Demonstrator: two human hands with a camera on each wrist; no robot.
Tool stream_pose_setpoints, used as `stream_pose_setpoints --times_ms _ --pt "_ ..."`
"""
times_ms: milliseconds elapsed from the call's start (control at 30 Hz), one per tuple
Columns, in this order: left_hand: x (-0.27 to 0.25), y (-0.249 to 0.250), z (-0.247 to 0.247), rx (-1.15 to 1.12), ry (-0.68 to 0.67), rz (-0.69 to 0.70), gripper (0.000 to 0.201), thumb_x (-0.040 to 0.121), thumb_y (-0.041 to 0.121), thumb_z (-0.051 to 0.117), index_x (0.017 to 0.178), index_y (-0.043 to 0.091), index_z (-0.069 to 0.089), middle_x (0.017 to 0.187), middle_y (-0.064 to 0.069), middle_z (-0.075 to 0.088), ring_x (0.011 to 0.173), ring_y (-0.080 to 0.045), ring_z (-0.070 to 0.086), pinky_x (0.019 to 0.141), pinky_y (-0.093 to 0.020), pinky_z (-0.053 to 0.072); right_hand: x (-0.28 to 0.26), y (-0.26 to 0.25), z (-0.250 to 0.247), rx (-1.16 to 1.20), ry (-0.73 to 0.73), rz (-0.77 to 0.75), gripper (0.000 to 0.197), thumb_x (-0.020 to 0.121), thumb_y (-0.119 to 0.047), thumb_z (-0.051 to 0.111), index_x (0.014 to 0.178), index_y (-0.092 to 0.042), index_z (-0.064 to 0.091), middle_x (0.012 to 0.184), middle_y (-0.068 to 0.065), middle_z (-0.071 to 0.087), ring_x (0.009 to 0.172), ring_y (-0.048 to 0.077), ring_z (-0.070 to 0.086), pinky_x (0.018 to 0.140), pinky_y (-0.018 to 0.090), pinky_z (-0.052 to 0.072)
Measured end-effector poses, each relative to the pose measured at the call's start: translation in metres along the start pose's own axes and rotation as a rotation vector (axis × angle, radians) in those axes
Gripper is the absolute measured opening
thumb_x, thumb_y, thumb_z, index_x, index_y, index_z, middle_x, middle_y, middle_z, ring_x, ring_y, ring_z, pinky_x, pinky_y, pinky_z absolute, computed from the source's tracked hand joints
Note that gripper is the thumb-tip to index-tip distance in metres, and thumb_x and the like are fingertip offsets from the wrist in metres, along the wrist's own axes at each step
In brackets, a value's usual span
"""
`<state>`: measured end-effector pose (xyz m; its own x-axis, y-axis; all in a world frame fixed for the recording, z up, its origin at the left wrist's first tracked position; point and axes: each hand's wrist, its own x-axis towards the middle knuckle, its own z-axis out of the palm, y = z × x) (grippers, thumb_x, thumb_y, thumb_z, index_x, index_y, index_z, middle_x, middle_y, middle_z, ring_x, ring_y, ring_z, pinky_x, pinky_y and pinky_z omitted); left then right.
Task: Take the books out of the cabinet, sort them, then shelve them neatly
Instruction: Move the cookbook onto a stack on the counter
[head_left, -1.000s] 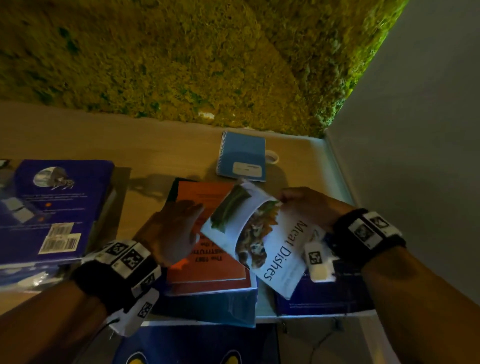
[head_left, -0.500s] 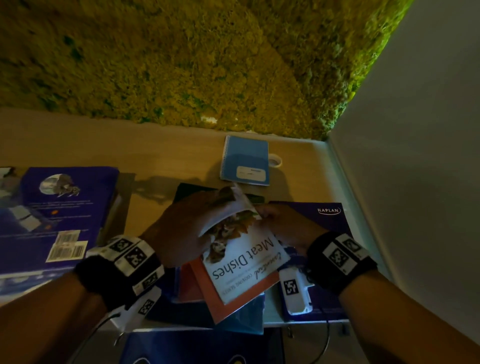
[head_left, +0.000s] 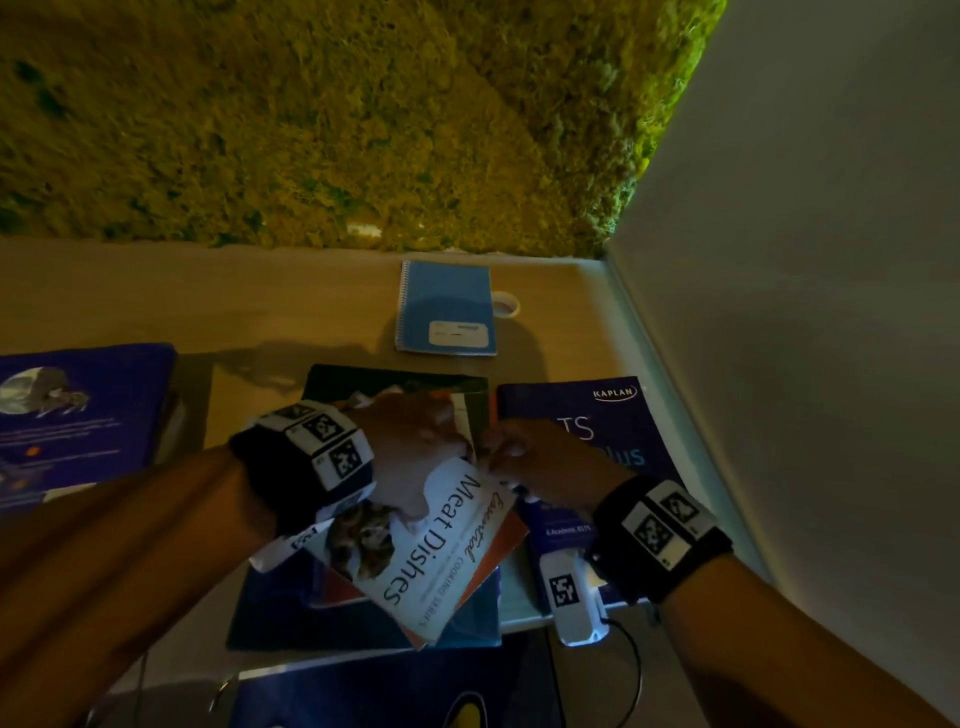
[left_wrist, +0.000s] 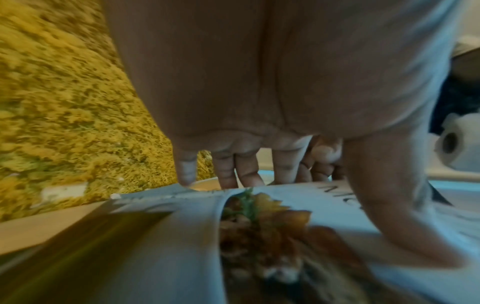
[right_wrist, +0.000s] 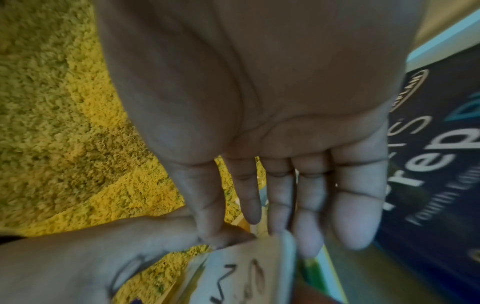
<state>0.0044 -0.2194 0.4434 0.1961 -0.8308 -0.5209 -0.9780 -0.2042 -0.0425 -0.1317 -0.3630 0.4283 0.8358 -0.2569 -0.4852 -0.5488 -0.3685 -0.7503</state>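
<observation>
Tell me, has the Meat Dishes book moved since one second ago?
Yes. The Meat Dishes book has shifted left, off the Kaplan book, onto the middle stack, with the left hand on it.

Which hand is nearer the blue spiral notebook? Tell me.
Left, narrowly. The left hand rests on the cookbook, just below the notebook. The right hand sits lower and further right, over the Kaplan book.
</observation>
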Motion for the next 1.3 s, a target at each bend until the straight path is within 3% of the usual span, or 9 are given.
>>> stream_pose_setpoints --times_ms 200,400,533,633,833,933,1000,1167,1300 --pt "0.004 0.005 -0.002 -0.026 0.105 0.002 0.077 0.071 0.055 0.077 0.133 0.036 0.035 0.133 0.009 0.035 0.126 -0.020 0.041 0.104 -0.047 0.041 -0.009 0.021 -0.010 0.069 0.061 0.007 0.021 0.099 -0.031 0.064 0.116 -0.019 0.067 0.107 -0.006 0.072 0.093 0.011 0.067 0.079 0.031 0.054" --pt "-0.012 -0.028 -0.009 -0.462 0.208 -0.154 0.056 0.078 0.049 0.076 0.116 0.036 0.038 0.089 0.017 0.057 0.077 -0.008 0.062 0.067 -0.030 0.054 -0.011 0.038 -0.024 0.473 0.247 -0.011 0.047 0.102 -0.058 0.043 0.119 -0.022 0.069 0.110 0.007 0.074 0.095 0.018 0.069 0.093 0.045 0.055" --pt "-0.026 -0.070 -0.001 -1.044 0.456 -0.299 0.050 0.082 0.036 0.079 0.119 0.022 0.049 0.111 0.001 0.064 0.102 -0.026 0.064 0.090 -0.050 0.053 0.000 0.035 -0.023 0.758 0.216 -0.002 0.059 0.101 -0.063 0.037 0.126 -0.018 0.066 0.110 0.007 0.077 0.099 0.023 0.072 0.090 0.045 0.055" --pt "-0.031 -0.073 0.029 -1.531 0.566 -0.338 0.060 0.059 0.030 0.084 0.112 0.023 0.059 0.121 -0.015 0.067 0.113 -0.039 0.062 0.100 -0.059 0.048 0.012 0.022 -0.004 0.793 0.105 -0.002 0.055 0.094 -0.060 0.050 0.128 -0.018 0.062 0.108 0.007 0.078 0.094 0.023 0.073 0.087 0.044 0.057" --pt "-0.032 -0.041 0.079 -1.954 0.763 -0.379 0.041 0.087 -0.012 0.062 0.118 0.014 0.065 0.119 -0.013 0.070 0.110 -0.032 0.066 0.086 -0.037 0.056 0.028 -0.013 0.037 0.589 -0.025 -0.141 0.027 0.093 -0.026 0.074 0.117 -0.024 0.062 0.088 -0.001 0.065 0.079 0.017 0.063 0.067 0.030 0.049" --pt "-0.036 -0.040 0.080 -1.976 0.897 -0.299 0.045 0.086 -0.008 0.065 0.122 0.019 0.063 0.113 0.000 0.074 0.085 -0.005 0.073 0.074 -0.020 0.057 0.048 -0.024 0.042 0.403 0.227 -0.261 0.033 0.088 -0.022 0.080 0.118 -0.021 0.064 0.109 -0.001 0.072 0.098 0.015 0.068 0.073 0.021 0.057" --pt "-0.039 -0.041 0.078 -1.961 0.951 -0.275 0.045 0.079 0.003 0.077 0.115 0.027 0.065 0.107 0.010 0.077 0.093 -0.001 0.072 0.090 -0.029 0.054 0.059 -0.026 0.041 0.295 0.368 -0.309 0.053 0.080 -0.035 0.084 0.127 -0.022 0.064 0.123 0.001 0.071 0.112 0.015 0.068 0.087 0.032 0.061" --pt "-0.052 -0.046 0.078 -2.098 0.959 -0.319 0.044 0.082 0.039 0.074 0.122 0.023 0.066 0.121 -0.011 0.070 0.124 -0.047 0.055 0.099 -0.059 0.048 0.063 -0.019 0.041 0.532 0.112 -0.268 0.035 0.096 -0.012 0.069 0.130 -0.014 0.067 0.126 0.006 0.073 0.119 0.026 0.068 0.107 0.053 0.052" --pt "-0.057 -0.056 0.083 -2.301 0.946 -0.352 0.050 0.096 0.051 0.055 0.130 0.016 0.062 0.128 -0.019 0.067 0.114 -0.041 0.066 0.095 -0.064 0.050 0.063 -0.012 0.020 0.835 0.219 -0.209 0.032 0.102 -0.011 0.058 0.132 -0.019 0.066 0.125 0.007 0.074 0.119 0.031 0.069 0.100 0.056 0.053"
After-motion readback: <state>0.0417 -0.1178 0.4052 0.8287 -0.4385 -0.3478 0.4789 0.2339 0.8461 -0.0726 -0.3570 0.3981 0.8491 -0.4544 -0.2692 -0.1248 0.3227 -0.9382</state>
